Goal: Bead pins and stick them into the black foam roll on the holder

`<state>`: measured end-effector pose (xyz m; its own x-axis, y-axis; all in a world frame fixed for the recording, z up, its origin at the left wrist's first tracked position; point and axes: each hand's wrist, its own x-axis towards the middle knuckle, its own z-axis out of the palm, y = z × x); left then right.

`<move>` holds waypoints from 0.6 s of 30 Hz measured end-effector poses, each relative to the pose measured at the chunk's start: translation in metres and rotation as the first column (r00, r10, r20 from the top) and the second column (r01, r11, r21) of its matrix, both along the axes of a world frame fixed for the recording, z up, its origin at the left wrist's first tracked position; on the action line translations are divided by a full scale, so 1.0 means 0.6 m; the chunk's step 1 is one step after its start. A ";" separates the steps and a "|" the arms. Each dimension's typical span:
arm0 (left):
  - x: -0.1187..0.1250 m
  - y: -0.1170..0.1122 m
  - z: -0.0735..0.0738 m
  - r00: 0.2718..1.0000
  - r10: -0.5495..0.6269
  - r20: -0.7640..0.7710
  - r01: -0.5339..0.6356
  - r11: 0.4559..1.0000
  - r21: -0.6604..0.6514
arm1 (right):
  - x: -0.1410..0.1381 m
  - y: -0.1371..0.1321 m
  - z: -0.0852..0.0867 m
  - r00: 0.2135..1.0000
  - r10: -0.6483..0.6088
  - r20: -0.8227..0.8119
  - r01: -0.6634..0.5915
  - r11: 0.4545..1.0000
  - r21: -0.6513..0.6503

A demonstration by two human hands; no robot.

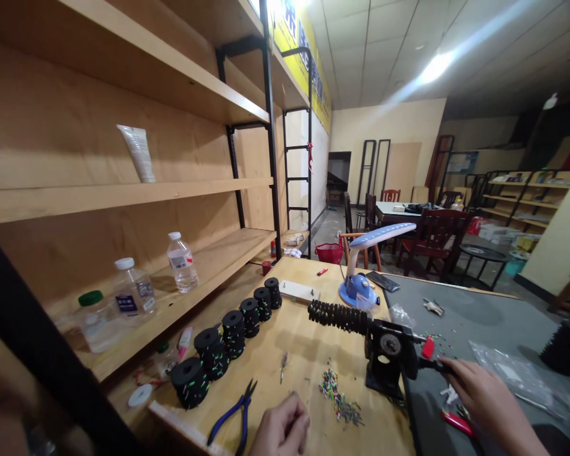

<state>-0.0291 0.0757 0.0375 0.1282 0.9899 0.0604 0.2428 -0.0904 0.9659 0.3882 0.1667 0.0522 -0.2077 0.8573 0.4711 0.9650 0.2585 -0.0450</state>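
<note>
My left hand (281, 432) rests low on the wooden table with its fingers curled shut; what is in them, if anything, is hidden. Blue-handled pliers (234, 415) lie just left of it. A pile of small coloured pieces (338, 398) lies to its right. My right hand (477, 392) grips the crank handle (431, 365) of a black winding machine (387, 354). A dark wound rod (338, 315) sticks out from the machine toward the left.
Several black spools (228, 342) stand in a row on the wooden table (304, 354). A blue desk lamp (361, 278) and a phone (382, 281) sit behind. Bottles (182, 261) stand on the left shelf. A grey mat (479, 323) holds plastic bags. Chairs and tables fill the room behind.
</note>
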 end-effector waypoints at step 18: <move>0.016 0.171 0.048 0.995 0.068 0.074 -0.070 0.997 0.028 | -0.018 0.111 0.024 0.988 -0.137 -0.068 0.107 0.936 -0.336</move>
